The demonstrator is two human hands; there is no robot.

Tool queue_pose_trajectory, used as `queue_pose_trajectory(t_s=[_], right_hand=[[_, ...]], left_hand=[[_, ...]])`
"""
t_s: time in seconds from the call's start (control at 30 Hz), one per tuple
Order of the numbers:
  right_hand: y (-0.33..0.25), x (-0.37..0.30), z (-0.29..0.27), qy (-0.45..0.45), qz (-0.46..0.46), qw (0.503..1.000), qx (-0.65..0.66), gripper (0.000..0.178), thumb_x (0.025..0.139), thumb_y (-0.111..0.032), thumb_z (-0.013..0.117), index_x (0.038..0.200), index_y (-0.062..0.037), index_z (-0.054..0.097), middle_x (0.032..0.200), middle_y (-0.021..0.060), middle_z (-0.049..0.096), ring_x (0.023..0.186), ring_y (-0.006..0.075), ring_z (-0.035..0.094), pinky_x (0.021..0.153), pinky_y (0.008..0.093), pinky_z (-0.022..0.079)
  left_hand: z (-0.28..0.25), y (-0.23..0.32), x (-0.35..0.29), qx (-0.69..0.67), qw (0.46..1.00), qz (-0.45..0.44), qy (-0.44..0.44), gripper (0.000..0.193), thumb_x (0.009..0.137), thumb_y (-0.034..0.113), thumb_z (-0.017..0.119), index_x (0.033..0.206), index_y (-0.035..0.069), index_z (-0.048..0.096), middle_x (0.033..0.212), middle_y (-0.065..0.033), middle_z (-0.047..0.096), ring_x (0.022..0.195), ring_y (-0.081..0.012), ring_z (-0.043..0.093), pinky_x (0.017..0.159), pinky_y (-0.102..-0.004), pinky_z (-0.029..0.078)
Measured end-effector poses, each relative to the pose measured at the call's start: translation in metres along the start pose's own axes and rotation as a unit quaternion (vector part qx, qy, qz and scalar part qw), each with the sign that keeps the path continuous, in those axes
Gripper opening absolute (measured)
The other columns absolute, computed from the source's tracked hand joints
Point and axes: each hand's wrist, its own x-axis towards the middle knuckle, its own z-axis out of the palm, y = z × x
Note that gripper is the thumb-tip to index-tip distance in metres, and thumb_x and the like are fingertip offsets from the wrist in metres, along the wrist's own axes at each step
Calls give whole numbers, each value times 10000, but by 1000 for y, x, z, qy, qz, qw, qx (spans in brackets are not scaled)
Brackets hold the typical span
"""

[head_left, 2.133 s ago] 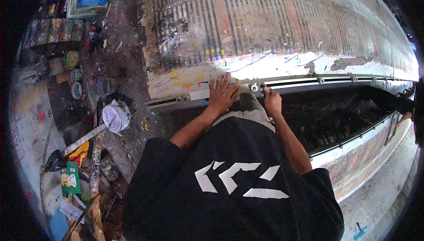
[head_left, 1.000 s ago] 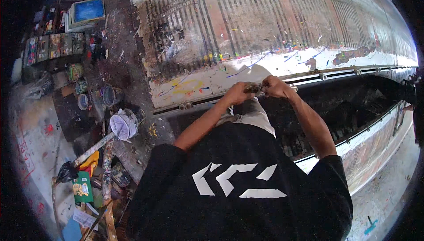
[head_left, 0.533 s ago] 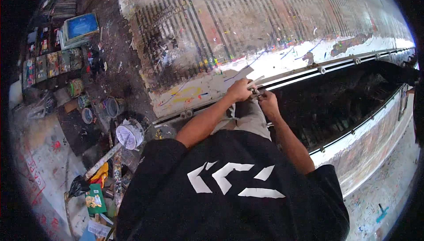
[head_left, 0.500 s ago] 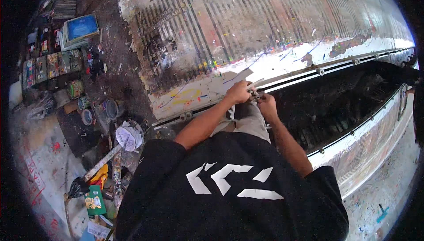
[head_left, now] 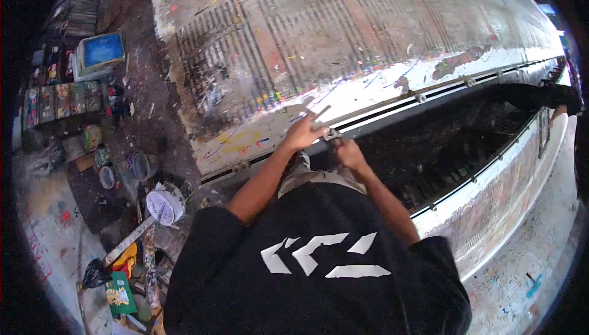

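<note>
My left hand (head_left: 300, 134) is closed around a thin pale stick-like piece (head_left: 323, 112) that juts out past the fingers, over the near edge of a long paint-spattered table (head_left: 288, 68). The thumb points toward a small metal fitting (head_left: 332, 133) close by. My right hand (head_left: 350, 153) is closed just beside it, fingertips pinching the fitting; its exact kind is too small to make out. Both hands are at the metal rail (head_left: 380, 117) running along the table edge. Several small round stops, such as this rail stop (head_left: 420, 98), are fixed along the rail.
A dark gap separates this table from a second long table (head_left: 478, 203). Another person's dark sleeve (head_left: 527, 97) reaches across its far right end. At left are a white bucket (head_left: 164, 207), small tubs (head_left: 107, 177), a blue-faced frame (head_left: 103, 50) and a green box (head_left: 120, 295).
My hands and the view have shifted slightly. My left hand has lifted a little away from my right, its thumb now extended, and the stick-like piece points more steeply away.
</note>
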Motion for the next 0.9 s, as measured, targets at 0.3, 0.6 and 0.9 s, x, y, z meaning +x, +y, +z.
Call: queue_pose_trajectory(t_s=[0.3,0.6,0.9], right_hand=[[-85,-43,-147,-101,87,981,143,407,985,-365,593,1041,11,737,911,268,730,882,391,734,799,470,552],[53,22,-286,239,137,934,-225,573,893,-350,749,1346,-56,557,971,266,735,910,465,713,791,537,571],[116,48,-286,224,-28,964,-140,496,853,-259,785,1265,-35,623,1055,205,744,990,437,703,829,517,561]], left_hand=[[-13,28,-9,133,951,-16,277,553,1072,444,478,1428,21,471,1302,-304,609,1248,-473,564,1038,-522,463],[162,158,99,276,924,192,183,474,913,324,697,1265,27,584,1204,-148,592,1151,-343,571,945,-509,488],[207,142,101,328,904,129,241,568,920,295,679,1458,211,519,1403,-145,470,1287,-378,450,1070,-566,360]])
